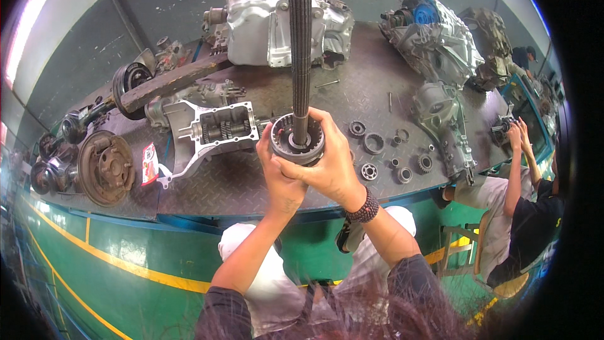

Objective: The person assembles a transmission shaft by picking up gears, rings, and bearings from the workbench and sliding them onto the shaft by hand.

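Observation:
Between my two hands stands a splined metal shaft (301,56), upright, its lower end set inside a round toothed metal drum (297,150). My left hand (277,173) is closed around the drum's left side. From the right, my right hand (333,164) wraps the same drum, its thumb across the front. My fingers hide the drum's underside. Just left of my hands lies an opened gearbox housing (201,110) with gears showing inside. To the right, several loose bearings and gears lie on the bench, among them a ball bearing (369,172) and a ring gear (374,143).
A large silver transmission case (258,19) stands at the back of the metal bench (251,204). More transmission housings (434,38) sit at the right. A wooden beam (173,82) and a brake drum assembly (106,169) lie left. A seated co-worker (528,214) handles a part at far right.

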A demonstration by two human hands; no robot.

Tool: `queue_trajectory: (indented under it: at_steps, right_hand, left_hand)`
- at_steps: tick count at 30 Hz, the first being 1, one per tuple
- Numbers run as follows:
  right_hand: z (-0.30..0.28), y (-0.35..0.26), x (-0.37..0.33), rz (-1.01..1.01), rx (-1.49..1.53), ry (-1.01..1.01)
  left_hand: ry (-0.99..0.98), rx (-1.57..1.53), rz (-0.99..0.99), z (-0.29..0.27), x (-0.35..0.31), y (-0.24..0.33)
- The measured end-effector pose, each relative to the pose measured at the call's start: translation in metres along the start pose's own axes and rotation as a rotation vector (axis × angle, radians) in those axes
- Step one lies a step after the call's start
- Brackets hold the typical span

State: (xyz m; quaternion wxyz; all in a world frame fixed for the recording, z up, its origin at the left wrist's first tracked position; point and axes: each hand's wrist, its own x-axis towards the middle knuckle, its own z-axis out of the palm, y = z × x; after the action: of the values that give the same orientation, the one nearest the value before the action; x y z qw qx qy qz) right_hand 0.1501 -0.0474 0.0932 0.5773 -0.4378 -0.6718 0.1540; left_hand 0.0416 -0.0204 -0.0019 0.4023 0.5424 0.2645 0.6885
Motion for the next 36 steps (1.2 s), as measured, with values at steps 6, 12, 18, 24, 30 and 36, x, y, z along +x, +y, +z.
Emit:
queue_trajectory:
  at_steps: [6,12,18,24,30,36]
  right_hand:
    - [0.008,-0.021,-0.004,0.081,-0.053,0.069]
    - [0.005,-0.016,-0.006,0.048,-0.029,0.019]
    - [-0.001,-0.008,0.0,0.084,0.052,-0.055]
    - [-0.005,-0.008,0.004,0.064,0.015,-0.103]
    - [-0.009,-0.007,0.01,0.104,0.053,-0.196]
    - [-0.018,-0.007,0.01,0.126,0.145,-0.257]
  left_hand:
    - [0.063,-0.171,0.047,0.007,-0.003,0.003]
    - [0.057,0.154,0.2,0.006,-0.007,0.014]
    - [0.025,-0.138,0.123,0.005,-0.003,0.012]
    - [-0.026,-0.01,0.148,0.001,-0.001,0.017]
    - [-0.07,0.029,0.172,-0.005,0.001,0.02]
    - [-0.115,0.08,0.194,-0.007,0.0,0.021]
